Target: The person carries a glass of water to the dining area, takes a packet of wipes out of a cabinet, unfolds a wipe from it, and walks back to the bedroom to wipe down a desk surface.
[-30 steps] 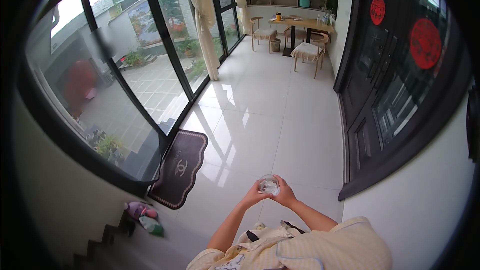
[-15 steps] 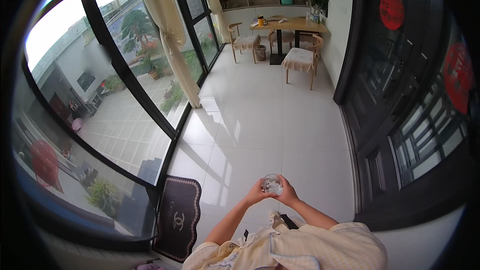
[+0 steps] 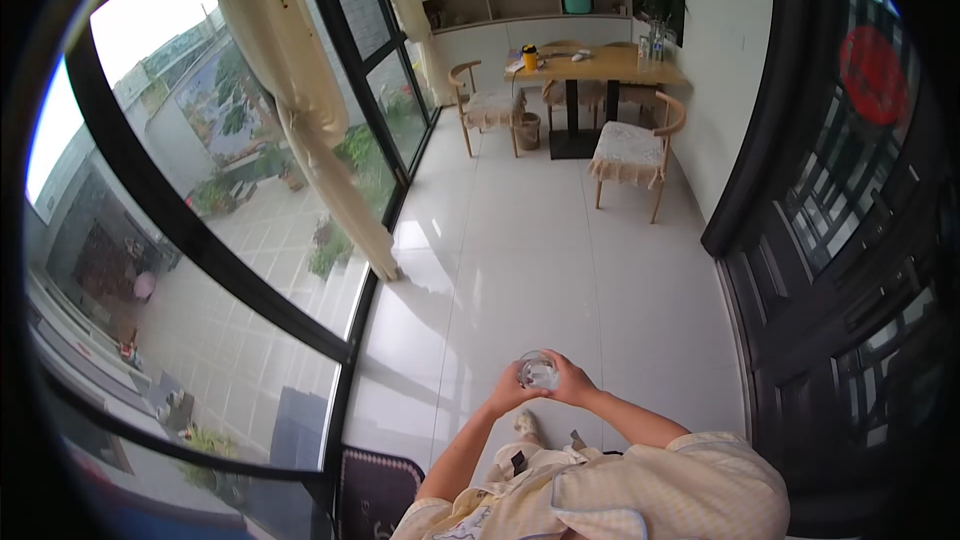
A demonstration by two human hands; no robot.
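While the fingers of the left hand (image 3: 507,387) curve round one side of a clear glass (image 3: 540,373), those of the right hand (image 3: 573,381) wrap the other, so the glass sits cupped between the two hands with its round mouth upward. Gripping it from both sides probably serves to steady it and hold it level; whether it contains liquid, I cannot tell. The hands come together at its near side, low in front of the body, and both forearms slant inward from pale sleeves (image 3: 700,455), likely to balance the hold. Just below the fingers, a shoe (image 3: 526,425) shows against the tiled floor (image 3: 520,310). A dark mat (image 3: 375,495) lies to their left and nearer the body, beside the window frame (image 3: 235,275); a dark door (image 3: 830,310) stands to their right. Well ahead of them, a wooden worktop (image 3: 620,65) bears a yellow cup (image 3: 530,58), with a chair (image 3: 632,152) placed by it, presumably for sitting.
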